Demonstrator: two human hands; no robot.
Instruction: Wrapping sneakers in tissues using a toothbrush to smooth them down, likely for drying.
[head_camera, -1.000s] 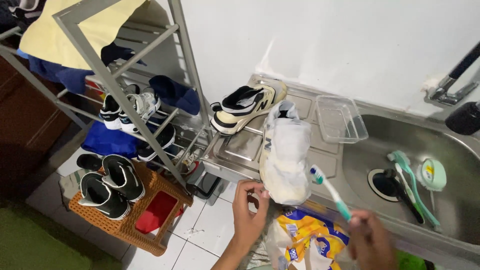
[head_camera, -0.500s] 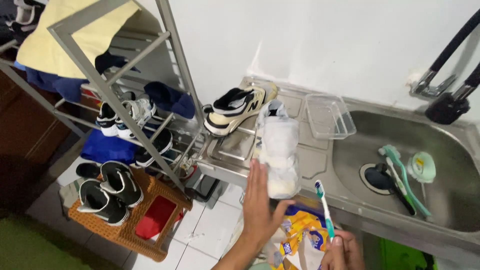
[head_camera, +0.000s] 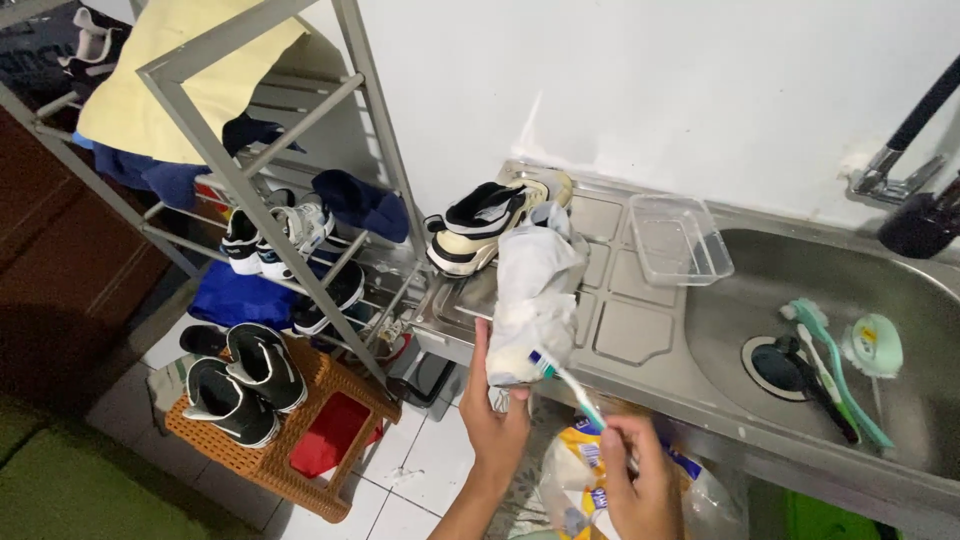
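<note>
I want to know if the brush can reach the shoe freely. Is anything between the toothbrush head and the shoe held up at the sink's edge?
Nothing visible. The right hand holds the toothbrush, bristle end already against the white shoe gripped by the left hand.

- The toothbrush (head_camera: 567, 383), a second ago held up well clear of the white shoe (head_camera: 532, 300) on its sink side, now has its bristle head touching the shoe's near end.
- The right hand (head_camera: 632, 478) has come in from the far right to sit just below the shoe, fingers (head_camera: 622, 432) pinching the brush handle.
- The left hand (head_camera: 493, 415) has shifted from the shoe's underside to cup its near end from the rack side.
</note>
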